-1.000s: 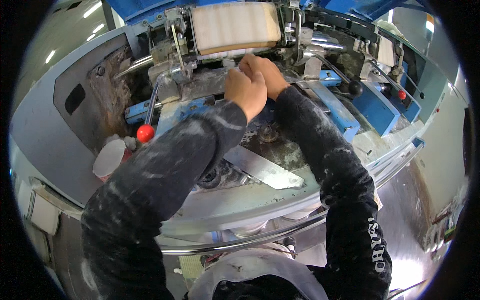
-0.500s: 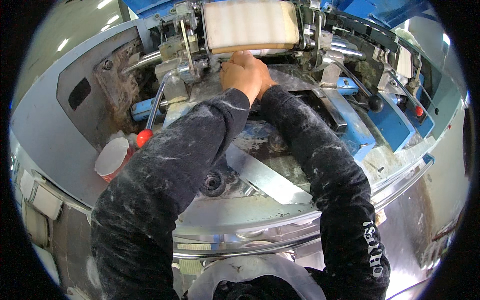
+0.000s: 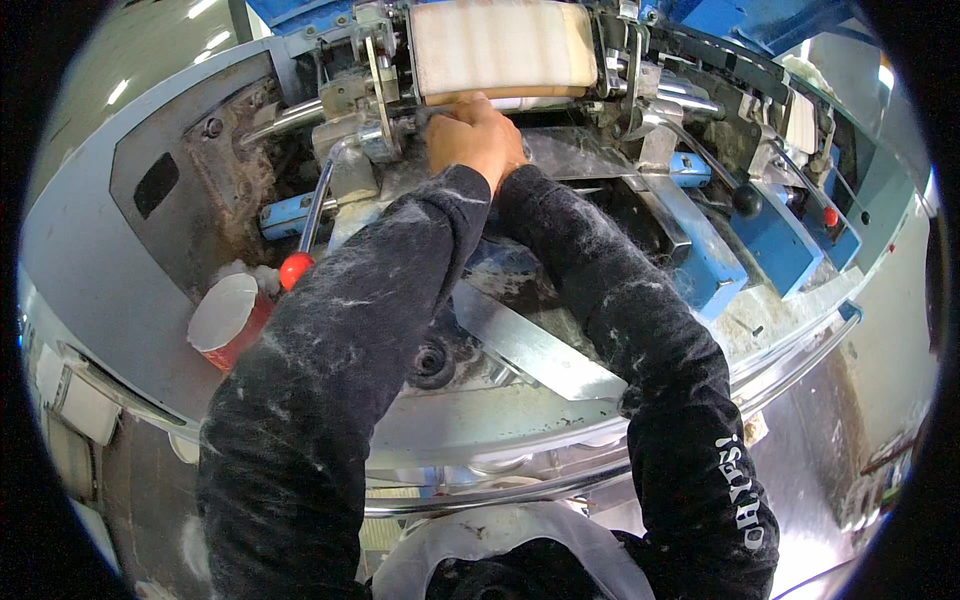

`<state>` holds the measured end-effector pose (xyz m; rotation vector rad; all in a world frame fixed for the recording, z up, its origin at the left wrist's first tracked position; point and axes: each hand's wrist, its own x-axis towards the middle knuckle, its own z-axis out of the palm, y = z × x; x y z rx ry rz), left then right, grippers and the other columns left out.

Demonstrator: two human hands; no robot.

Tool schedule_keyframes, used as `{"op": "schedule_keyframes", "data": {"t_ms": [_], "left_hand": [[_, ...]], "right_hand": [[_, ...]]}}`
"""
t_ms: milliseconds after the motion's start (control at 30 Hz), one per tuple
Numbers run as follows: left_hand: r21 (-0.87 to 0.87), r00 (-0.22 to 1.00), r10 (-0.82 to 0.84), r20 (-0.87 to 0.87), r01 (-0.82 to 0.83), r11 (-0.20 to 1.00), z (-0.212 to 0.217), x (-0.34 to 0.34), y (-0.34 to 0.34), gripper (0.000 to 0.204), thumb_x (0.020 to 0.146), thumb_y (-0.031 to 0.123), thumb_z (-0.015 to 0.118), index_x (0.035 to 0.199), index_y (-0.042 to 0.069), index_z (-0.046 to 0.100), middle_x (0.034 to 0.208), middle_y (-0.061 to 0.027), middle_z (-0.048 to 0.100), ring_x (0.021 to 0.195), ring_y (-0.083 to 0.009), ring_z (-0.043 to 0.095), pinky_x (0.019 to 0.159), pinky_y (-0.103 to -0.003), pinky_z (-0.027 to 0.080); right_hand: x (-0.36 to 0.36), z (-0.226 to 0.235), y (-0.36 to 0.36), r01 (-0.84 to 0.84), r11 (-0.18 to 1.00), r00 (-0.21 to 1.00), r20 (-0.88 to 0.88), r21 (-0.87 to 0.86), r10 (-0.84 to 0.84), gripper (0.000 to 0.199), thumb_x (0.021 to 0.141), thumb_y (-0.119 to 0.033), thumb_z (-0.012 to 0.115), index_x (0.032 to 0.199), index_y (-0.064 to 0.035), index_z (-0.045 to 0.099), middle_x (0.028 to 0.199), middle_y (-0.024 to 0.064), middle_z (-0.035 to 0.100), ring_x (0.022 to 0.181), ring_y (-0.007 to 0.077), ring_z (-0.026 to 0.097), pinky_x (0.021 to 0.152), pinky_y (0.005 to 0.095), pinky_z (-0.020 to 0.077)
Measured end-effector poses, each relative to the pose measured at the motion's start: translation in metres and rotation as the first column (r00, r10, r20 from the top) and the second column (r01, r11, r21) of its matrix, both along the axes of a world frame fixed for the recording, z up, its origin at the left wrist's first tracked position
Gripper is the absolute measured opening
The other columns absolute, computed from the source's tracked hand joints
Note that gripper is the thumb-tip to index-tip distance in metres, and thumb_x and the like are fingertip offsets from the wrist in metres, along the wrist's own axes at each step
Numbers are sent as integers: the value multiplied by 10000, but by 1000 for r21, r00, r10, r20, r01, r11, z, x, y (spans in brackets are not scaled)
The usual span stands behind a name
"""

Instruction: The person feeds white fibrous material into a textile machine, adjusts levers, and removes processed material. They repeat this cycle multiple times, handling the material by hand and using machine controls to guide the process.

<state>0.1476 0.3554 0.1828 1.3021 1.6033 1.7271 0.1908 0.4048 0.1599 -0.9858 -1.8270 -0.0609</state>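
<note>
My left hand (image 3: 466, 140) is closed, knuckles up, just under the front edge of a wide cream-coloured belt-covered roller unit (image 3: 505, 48). What its fingers hold, if anything, is hidden. My right hand (image 3: 513, 147) is pressed close against it and mostly covered by it, so its fingers do not show. Beside the hands, a narrow strip of white roller (image 3: 532, 103) shows beneath the tan lower edge of the cover. Both dark sleeves are dusted with white fibres.
Left of my arms are a lever with a red knob (image 3: 296, 270) and a red-and-white round tub (image 3: 226, 318). A flat metal bar (image 3: 540, 345) slants between my forearms. On the right stand a black-knobbed lever (image 3: 747, 201) and blue brackets (image 3: 705, 265). A curved rail (image 3: 500, 503) runs in front.
My two hands have shifted a little to the left along the roller's lower edge, still close together. The forearms moved with them, and the view has shifted slightly.
</note>
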Motion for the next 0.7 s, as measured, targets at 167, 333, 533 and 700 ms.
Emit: {"op": "schedule_keyframes", "data": {"t_ms": [167,333,533,700], "left_hand": [[-5,997,-62,42,62,998,-1,-3,-2,604,907,396,522,1198,-127,445,1159,-261,551,1034,-325,582,852,-387,470],[52,993,-106,47,104,993,-6,0,0,521,914,376,534,1126,-101,534,1077,-214,609,954,-284,604,810,-361,469],[43,989,-140,-46,142,989,-6,12,0,506,919,373,525,1051,-112,577,1028,-216,630,931,-262,615,800,-356,468],[56,987,-115,-115,122,991,-5,21,0,537,919,382,518,1053,-135,567,1034,-264,618,941,-315,621,806,-383,467]], "right_hand": [[-2,-1,7,52,997,998,46,-49,-49,294,791,-306,567,828,-19,623,840,192,659,808,390,629,687,478,492],[12,1,-6,147,988,986,81,-47,-143,269,779,-295,581,824,-35,633,838,184,666,789,378,641,668,472,505],[36,9,-24,178,973,971,187,-146,-149,315,826,-346,544,993,-82,586,912,183,650,881,387,607,728,468,465],[44,7,-22,144,988,983,126,-56,-136,293,813,-328,538,919,-77,645,861,188,666,827,384,636,710,474,499]]}}
